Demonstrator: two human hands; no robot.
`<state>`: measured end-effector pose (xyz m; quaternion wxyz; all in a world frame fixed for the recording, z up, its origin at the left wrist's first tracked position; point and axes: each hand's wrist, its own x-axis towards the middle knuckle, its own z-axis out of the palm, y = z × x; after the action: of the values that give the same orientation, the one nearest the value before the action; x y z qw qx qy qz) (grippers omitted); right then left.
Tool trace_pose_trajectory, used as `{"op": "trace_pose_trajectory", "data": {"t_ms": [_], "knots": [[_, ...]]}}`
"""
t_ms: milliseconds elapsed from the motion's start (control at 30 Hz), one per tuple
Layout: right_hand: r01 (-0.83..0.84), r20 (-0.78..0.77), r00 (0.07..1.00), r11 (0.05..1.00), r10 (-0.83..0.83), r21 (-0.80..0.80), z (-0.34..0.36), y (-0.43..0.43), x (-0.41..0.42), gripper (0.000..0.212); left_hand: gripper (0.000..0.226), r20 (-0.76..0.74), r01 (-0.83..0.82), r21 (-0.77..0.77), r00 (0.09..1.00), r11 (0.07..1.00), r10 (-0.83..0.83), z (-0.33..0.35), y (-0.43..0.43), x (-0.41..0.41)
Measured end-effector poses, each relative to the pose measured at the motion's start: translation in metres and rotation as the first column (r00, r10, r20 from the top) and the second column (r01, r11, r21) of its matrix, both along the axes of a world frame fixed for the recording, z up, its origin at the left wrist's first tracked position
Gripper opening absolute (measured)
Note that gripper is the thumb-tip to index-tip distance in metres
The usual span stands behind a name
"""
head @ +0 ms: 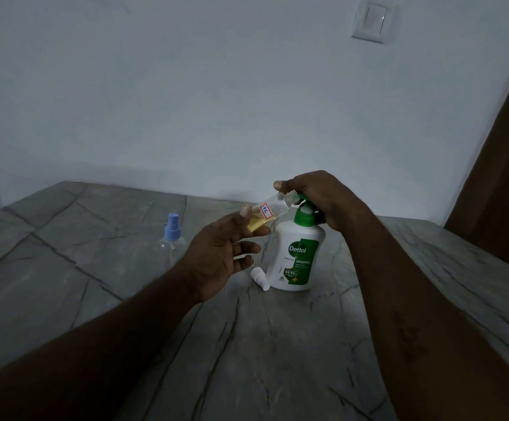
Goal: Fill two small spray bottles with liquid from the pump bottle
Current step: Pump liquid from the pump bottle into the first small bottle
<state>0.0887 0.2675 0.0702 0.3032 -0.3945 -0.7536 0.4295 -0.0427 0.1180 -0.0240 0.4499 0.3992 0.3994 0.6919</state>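
**A:** Where is the bottle that's being filled?

**B:** The small spray bottle (267, 212) is in the air at the upper left of the pump bottle (297, 256), tipped so its open mouth meets the green nozzle. The left hand (223, 253) pinches its base between thumb and fingers, with the lower fingers loose and spread.

**A:** Why tipped and not upright?

**B:** The nozzle points sideways. I'd guess leaning the neck onto it lets the liquid run down the inside wall rather than dribble outside. Yellow liquid is pooled in the low end, perhaps a third of the bottle (the light is dim, so take that loosely).

**A:** And the other hand?

**B:** The right hand (317, 199) sits on top of the pump bottle with its fingers curled over the pump head. The thumb reaches toward the small bottle's neck, probably to steady the mouth while the hand presses down. I cannot tell whether the thumb actually touches it.

**A:** Where did the sprayer top go?

**B:** A white spray cap (261, 278) lies on its side on the counter (277, 360), just beside the pump bottle's foot on its left. That seems close enough to screw back on.

**A:** And the other one to fill?

**B:** The second spray bottle (172, 238) stands well to the left of the pump bottle with its blue sprayer on, and it looks empty. I'd judge the first fill partway done and the second not begun.
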Motion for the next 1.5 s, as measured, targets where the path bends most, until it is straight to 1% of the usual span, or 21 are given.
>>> {"op": "trace_pose_trajectory", "data": {"t_ms": [33,100,133,200,267,367,433,467,533,600,667,767,867,933,1067,1200,1267,1333,1367,1400,1500], "knots": [[-0.009,-0.010,1.000,1.000,0.008,-0.024,-0.001,0.000,0.000,0.033,0.044,0.003,-0.005,-0.005,1.000,1.000,0.005,0.000,0.000,0.000],[-0.018,-0.019,1.000,0.998,0.017,-0.059,-0.006,0.003,-0.002,0.047,0.046,0.009,-0.009,-0.013,1.000,1.000,0.010,0.000,0.000,-0.001],[-0.023,-0.020,1.000,0.998,0.022,-0.058,-0.007,0.004,-0.003,0.050,0.046,0.010,-0.011,-0.014,1.000,1.000,0.011,-0.001,0.000,-0.001],[-0.022,-0.010,1.000,0.999,0.021,-0.030,-0.008,0.003,-0.003,0.047,0.047,0.013,-0.011,-0.016,1.000,1.000,0.012,-0.001,0.000,-0.001],[-0.008,0.005,1.000,1.000,0.008,-0.001,-0.006,0.002,-0.002,0.051,0.046,0.010,-0.010,-0.017,1.000,1.000,0.010,-0.001,0.001,0.000],[-0.013,0.012,1.000,0.999,0.012,0.047,0.000,0.002,0.000,0.041,0.046,0.009,0.002,-0.001,1.000,1.000,-0.002,0.000,0.001,0.000],[-0.010,0.010,1.000,0.998,0.010,0.069,0.002,0.003,0.001,0.039,0.047,0.002,0.008,0.003,1.000,1.000,-0.008,0.001,0.000,0.001],[-0.013,0.007,1.000,0.999,0.013,0.051,0.001,0.003,0.001,0.040,0.047,0.000,0.009,0.002,1.000,1.000,-0.009,0.001,0.000,0.001],[-0.022,0.011,1.000,1.000,0.022,-0.008,-0.002,0.001,0.000,0.047,0.048,0.007,0.004,0.000,1.000,1.000,-0.004,0.001,0.000,0.001],[-0.028,0.017,0.999,0.998,0.029,-0.049,-0.005,0.000,0.000,0.060,0.048,0.011,-0.005,-0.009,1.000,1.000,0.005,0.001,0.000,0.000],[-0.040,0.016,0.999,0.998,0.040,-0.048,-0.008,0.003,-0.002,0.063,0.048,-0.001,-0.016,-0.019,1.000,1.000,0.016,0.000,-0.001,0.000],[-0.037,0.037,0.999,0.999,0.038,-0.011,-0.006,0.003,-0.002,0.061,0.047,-0.011,-0.019,-0.021,1.000,1.000,0.019,0.000,0.000,0.000],[-0.040,0.037,0.999,0.999,0.039,0.017,-0.002,0.003,0.000,0.048,0.047,0.011,-0.007,-0.024,1.000,1.000,0.007,0.001,0.000,0.000],[-0.041,0.033,0.999,0.999,0.040,0.025,0.000,0.004,0.001,0.045,0.047,0.024,0.005,-0.018,1.000,1.000,-0.004,0.003,0.001,-0.001],[-0.038,0.042,0.998,0.999,0.038,-0.010,-0.001,0.005,0.000,0.041,0.050,0.033,0.008,-0.022,0.999,1.000,-0.007,0.005,0.000,0.000],[-0.029,0.042,0.999,0.999,0.030,-0.036,-0.007,0.008,-0.003,0.029,0.051,0.028,-0.001,-0.035,1.000,0.999,0.002,0.004,0.000,-0.002],[-0.026,0.034,0.999,0.999,0.027,-0.035,-0.008,0.006,-0.002,0.034,0.051,0.024,-0.002,-0.037,1.000,0.999,0.003,0.003,0.001,-0.003],[-0.022,0.023,0.999,0.999,0.023,-0.029,-0.007,0.003,-0.001,0.048,0.052,0.019,-0.006,-0.041,1.000,0.999,0.007,0.003,0.001,-0.002],[-0.022,0.017,1.000,0.999,0.022,-0.024,-0.007,0.002,-0.001,0.052,0.053,0.016,-0.006,-0.045,1.000,0.999,0.007,0.003,0.001,-0.002],[-0.023,0.012,1.000,1.000,0.023,-0.019,-0.005,0.000,-0.001,0.050,0.054,0.013,-0.004,-0.047,1.000,0.999,0.004,0.003,0.001,-0.002],[-0.044,-0.004,0.999,0.999,0.044,-0.007,0.000,-0.003,0.001,0.033,0.055,0.014,0.007,-0.045,1.000,0.999,-0.007,0.005,0.001,-0.001]]}}
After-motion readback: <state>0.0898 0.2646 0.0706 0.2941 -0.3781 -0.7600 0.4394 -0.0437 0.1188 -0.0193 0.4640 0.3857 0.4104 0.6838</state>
